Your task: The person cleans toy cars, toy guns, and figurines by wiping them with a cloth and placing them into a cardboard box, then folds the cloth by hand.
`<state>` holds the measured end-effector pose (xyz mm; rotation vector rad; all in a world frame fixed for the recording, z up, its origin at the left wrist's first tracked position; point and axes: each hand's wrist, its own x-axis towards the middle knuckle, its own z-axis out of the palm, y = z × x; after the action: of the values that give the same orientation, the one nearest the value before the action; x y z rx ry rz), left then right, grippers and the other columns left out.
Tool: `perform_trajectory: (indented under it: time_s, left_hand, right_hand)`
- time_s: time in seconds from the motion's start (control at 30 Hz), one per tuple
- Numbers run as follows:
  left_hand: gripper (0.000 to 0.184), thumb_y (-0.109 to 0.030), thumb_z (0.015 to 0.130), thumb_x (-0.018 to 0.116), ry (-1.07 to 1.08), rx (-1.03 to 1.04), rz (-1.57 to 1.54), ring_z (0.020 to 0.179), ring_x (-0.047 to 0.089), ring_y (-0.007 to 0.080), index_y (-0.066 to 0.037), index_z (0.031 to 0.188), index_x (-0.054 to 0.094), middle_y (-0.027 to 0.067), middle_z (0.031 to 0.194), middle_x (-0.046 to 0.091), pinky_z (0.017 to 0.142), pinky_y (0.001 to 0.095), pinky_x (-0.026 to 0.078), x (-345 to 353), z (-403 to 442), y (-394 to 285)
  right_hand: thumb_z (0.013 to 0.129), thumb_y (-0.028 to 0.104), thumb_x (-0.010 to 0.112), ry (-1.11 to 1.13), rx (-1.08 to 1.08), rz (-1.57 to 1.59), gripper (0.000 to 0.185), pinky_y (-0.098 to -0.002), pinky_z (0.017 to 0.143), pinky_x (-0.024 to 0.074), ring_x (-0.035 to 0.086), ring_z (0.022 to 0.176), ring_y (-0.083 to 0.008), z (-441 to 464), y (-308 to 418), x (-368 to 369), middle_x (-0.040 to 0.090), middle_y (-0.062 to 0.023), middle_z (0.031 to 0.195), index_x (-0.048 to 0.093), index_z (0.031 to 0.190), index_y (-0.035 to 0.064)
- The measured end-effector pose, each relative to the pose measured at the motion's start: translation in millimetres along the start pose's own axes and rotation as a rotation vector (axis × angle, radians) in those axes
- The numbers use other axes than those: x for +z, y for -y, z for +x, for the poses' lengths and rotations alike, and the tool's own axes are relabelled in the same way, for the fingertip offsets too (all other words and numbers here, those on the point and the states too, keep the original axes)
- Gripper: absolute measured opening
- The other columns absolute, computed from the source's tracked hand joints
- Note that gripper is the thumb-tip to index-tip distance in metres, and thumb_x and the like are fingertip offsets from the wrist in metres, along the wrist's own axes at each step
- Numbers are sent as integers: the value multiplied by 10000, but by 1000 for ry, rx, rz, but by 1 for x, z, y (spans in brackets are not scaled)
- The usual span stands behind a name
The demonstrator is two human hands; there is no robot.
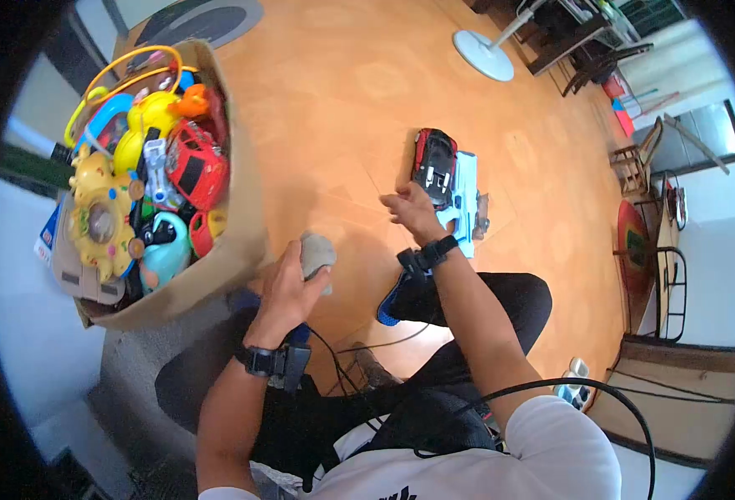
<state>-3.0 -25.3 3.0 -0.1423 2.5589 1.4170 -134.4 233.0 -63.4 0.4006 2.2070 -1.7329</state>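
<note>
My left hand [282, 292] is closed around a crumpled grey cloth [317, 255], to the right of the toy box. My right hand [415, 214] is raised over the floor with its fingers loosely curled and apart, and I see nothing in it. Just beyond it lies a red and black toy car [435, 165], partly hidden by the hand. Against the car's right side is a light blue and white toy [466, 196], perhaps a toy gun, with a small brownish piece [482, 215] beside it.
A cardboard box [247, 196] at left is heaped with toys, including a red car [197, 165] and a yellow giraffe-like toy [101, 218]. Black cables [580, 383] run across my body. A white round stand base [484, 57] and wooden chairs [638, 158] stand farther off.
</note>
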Motion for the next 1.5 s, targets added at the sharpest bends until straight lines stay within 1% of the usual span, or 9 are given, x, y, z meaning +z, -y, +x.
perform_trajectory:
  time_s: [0.33,0.47,0.53,0.6,0.73,0.87,1.07,1.23,1.5]
  left_hand:
    - [402,-207,875,716,168,-148,-126,978,667,350,33,1148,545,230,1014,662,842,432,507,17,26,-32]
    - [418,-191,885,705,204,-139,-51,1003,657,402,28,1199,536,241,1049,648,864,456,506,26,39,-22]
    - [428,-193,882,707,219,-224,-39,1014,661,407,25,1206,533,249,1061,655,867,453,509,28,44,-28]
    - [427,-198,879,712,220,-233,-55,1012,663,412,25,1198,535,255,1058,657,866,452,511,31,49,-26]
    - [414,-199,884,711,258,-299,-45,1012,666,417,24,1187,539,258,1058,662,864,449,512,34,55,-24]
    - [398,-191,888,713,260,-288,-57,1010,670,399,22,1179,544,245,1052,670,865,443,513,38,58,-17]
    - [392,-177,879,730,273,-362,-92,987,673,348,18,1169,551,220,1045,674,852,424,518,39,59,-14]
    - [397,-163,867,745,278,-333,-54,937,666,293,17,1160,545,196,1021,669,816,403,523,38,60,-16]
    - [407,-208,893,711,276,-291,-59,1032,680,392,11,1198,554,243,1073,676,861,441,530,34,56,-16]
  right_hand:
    - [672,424,872,-235,236,-267,842,-410,866,538,659,1033,-323,76,-121,-106,698,-260,1068,558,1201,-151]
    - [757,367,857,-422,378,177,488,-254,468,369,543,611,-129,122,-203,-112,615,-54,773,597,937,-5]
    - [762,387,854,-619,284,-25,550,-255,499,391,562,653,-138,152,-244,-108,629,-65,828,589,1007,-29]
    - [776,420,841,-321,405,139,865,-356,729,537,639,888,-249,154,-237,-125,617,-167,1104,458,1305,-147]
    - [784,486,827,-292,562,518,1033,-462,1034,503,568,1143,-355,158,-216,-121,452,-263,1343,311,1435,-129]
    - [859,499,749,-481,614,701,693,-455,871,550,628,1006,-351,165,-209,-102,620,-213,1190,534,1332,41]
    - [883,494,726,-395,522,773,665,-440,771,594,632,955,-332,199,-248,-105,596,-190,1165,447,1389,164]
    - [919,539,674,-423,412,868,524,-394,525,546,655,685,-290,205,-243,-81,662,-145,953,549,1217,127]
    - [843,625,691,-451,372,779,562,-347,481,515,585,480,-210,181,-224,-100,619,-72,649,625,859,68]
